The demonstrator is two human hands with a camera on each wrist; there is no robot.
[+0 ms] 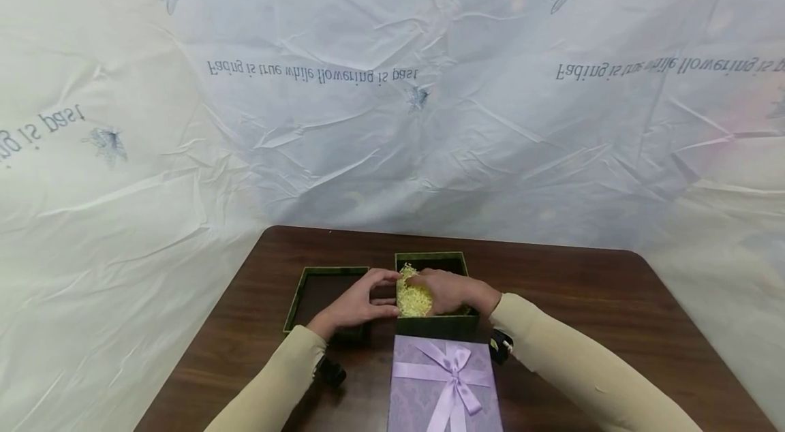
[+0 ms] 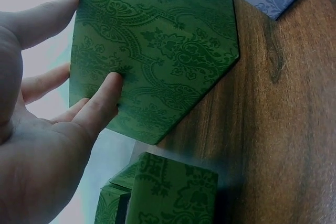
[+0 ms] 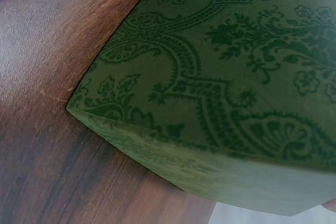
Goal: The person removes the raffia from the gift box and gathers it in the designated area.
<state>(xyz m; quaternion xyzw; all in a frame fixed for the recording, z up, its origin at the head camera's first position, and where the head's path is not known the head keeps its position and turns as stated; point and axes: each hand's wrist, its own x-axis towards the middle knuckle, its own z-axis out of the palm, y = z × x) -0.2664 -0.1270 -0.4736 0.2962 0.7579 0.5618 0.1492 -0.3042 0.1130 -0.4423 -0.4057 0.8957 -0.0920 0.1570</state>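
Nearest the head camera, at the bottom centre of the frame, we see a lilac gift box (image 1: 445,384) tied with a satin bow, lying flat on the dark wooden bench (image 1: 613,296).

Just above it in the frame stands an open green box (image 1: 437,324) with a darker damask pattern; the two look to be touching or nearly so. To its left, also open side up, lies the green lid (image 1: 294,302), its near right corner hidden under a wrist.

Both hands meet at the green box. The right hand (image 1: 452,290) lies over its opening, fingers curled down onto a wad of pale yellow shredded paper (image 1: 412,299); we cannot tell whether they grip it or only press it. The left hand (image 2: 37,145) rests against the box's left wall, fingers (image 2: 102,103) loosely spread and fairly straight on the patterned side, thumb near the upper corner.

A crumpled white sheet (image 1: 392,78) printed with dragonflies and grey lettering fills the upper frame.

We judge that the filling is being settled into the box. To do it well, we would keep the left hand bracing the wall so the box cannot slide, press the shreds down evenly into the corners, and keep loose strands below the rim.
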